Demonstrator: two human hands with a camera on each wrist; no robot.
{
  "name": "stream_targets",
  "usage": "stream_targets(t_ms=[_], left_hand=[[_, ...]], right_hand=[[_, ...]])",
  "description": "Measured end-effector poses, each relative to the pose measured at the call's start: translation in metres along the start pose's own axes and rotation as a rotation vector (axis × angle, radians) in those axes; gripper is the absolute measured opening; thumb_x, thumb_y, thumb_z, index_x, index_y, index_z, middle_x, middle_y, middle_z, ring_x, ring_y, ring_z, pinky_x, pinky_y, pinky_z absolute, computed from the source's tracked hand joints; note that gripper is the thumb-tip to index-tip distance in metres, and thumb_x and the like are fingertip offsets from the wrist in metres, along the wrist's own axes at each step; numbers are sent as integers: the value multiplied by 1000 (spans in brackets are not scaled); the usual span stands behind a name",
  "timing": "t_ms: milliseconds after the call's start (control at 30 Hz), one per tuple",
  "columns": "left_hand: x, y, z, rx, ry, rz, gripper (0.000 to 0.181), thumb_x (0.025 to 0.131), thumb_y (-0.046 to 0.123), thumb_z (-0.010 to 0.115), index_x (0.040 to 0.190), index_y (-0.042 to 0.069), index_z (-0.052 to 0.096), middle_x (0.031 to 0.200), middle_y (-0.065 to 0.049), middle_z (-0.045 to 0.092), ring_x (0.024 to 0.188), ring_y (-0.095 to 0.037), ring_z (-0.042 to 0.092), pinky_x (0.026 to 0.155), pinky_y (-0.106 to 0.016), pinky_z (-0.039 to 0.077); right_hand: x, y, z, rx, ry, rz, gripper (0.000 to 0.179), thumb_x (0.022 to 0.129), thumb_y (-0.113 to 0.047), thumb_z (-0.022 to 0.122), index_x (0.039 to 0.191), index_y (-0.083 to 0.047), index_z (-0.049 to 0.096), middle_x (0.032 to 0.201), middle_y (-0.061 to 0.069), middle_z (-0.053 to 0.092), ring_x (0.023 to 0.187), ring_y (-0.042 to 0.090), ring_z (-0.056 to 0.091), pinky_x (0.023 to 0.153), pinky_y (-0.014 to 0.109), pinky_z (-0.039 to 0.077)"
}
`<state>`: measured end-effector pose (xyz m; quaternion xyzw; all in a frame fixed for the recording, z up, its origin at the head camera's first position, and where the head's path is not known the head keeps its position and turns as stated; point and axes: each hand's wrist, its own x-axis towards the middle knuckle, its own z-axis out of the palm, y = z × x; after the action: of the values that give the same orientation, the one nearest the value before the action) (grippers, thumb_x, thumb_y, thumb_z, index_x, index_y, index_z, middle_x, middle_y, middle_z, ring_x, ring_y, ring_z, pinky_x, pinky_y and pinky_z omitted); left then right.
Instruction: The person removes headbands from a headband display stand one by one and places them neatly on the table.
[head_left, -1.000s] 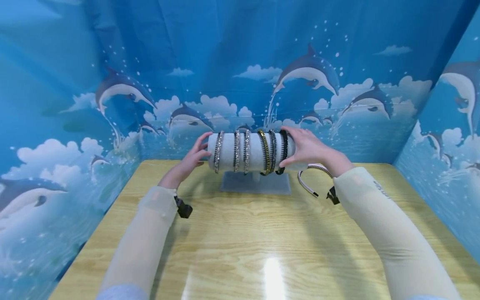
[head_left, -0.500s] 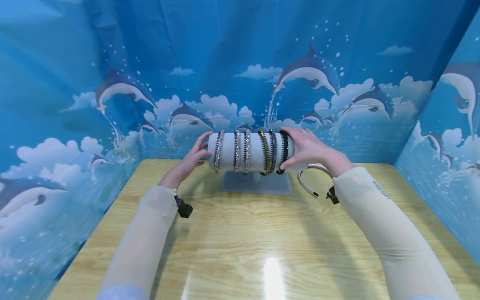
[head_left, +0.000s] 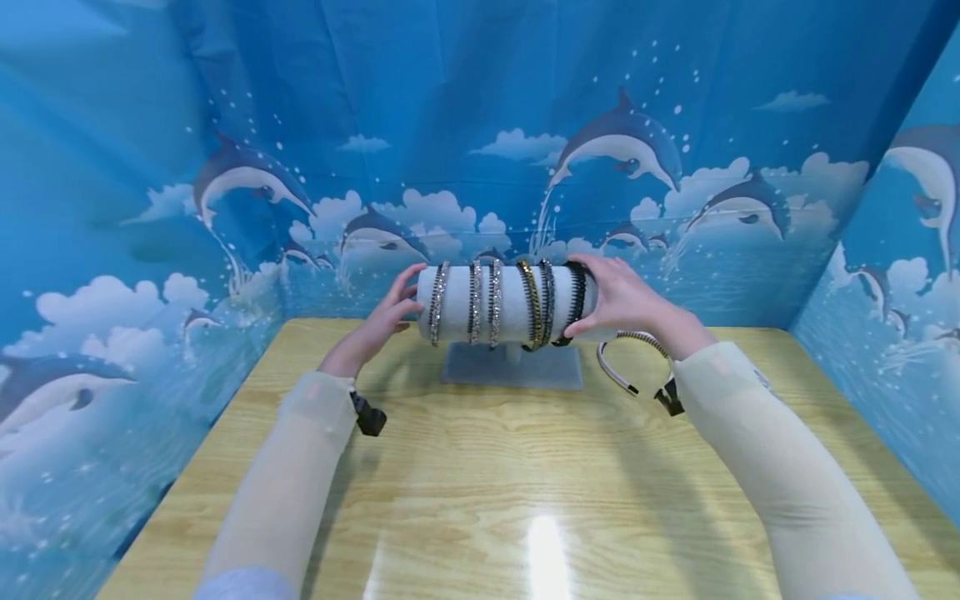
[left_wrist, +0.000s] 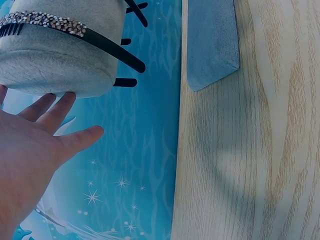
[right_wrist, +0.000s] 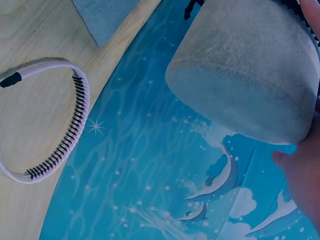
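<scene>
A grey padded display roll (head_left: 513, 308) lies level on its stand, with several headbands around it. Toward the left are three silver glittery headbands (head_left: 495, 304), then a gold one (head_left: 531, 304) and a dark grey one (head_left: 547, 304). My right hand (head_left: 622, 293) holds the black headband (head_left: 578, 296) at the roll's right end, thumb in front and fingers over the top. This headband leans a little, its upper part further right. My left hand (head_left: 384, 315) rests its extended fingertips against the roll's left end; in the left wrist view its fingers (left_wrist: 60, 112) touch the roll's end.
The stand's flat grey base (head_left: 480, 372) sits on the wooden table (head_left: 480, 467) near its back edge. A white toothed headband (right_wrist: 82, 110) lies on the table at the right, below my right wrist. Blue dolphin-print sheeting (head_left: 465, 150) encloses the back and sides.
My right hand has shifted slightly right, and the black headband has slid with it toward the roll's right end, its top leaning right. The left hand stays put.
</scene>
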<state>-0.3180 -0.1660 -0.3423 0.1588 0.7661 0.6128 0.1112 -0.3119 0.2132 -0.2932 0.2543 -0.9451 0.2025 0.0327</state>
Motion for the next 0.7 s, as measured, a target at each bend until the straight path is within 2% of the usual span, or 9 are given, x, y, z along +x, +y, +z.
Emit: stream_targets(t_ms=[167,700], left_hand=[[0,-1,0,5,3,5,68,98,28,44,156,31,10,160,-13,13,142,-37,19,108,-66,15],[-1,-1,0,-7,-3,5,68,98,29,45,156,31,11,160,-13,13,142,-38,19,108,-66,14]], right_hand=[[-7,7,-1,29,22,23,114,62,-43,90,151,-8,28,151,18,32,137,42,26,108,61,22],[-24,32,-7,117,11,114,118,64,-46,88,154,-10,21,156,22,20,139,46,20,103,69,23]])
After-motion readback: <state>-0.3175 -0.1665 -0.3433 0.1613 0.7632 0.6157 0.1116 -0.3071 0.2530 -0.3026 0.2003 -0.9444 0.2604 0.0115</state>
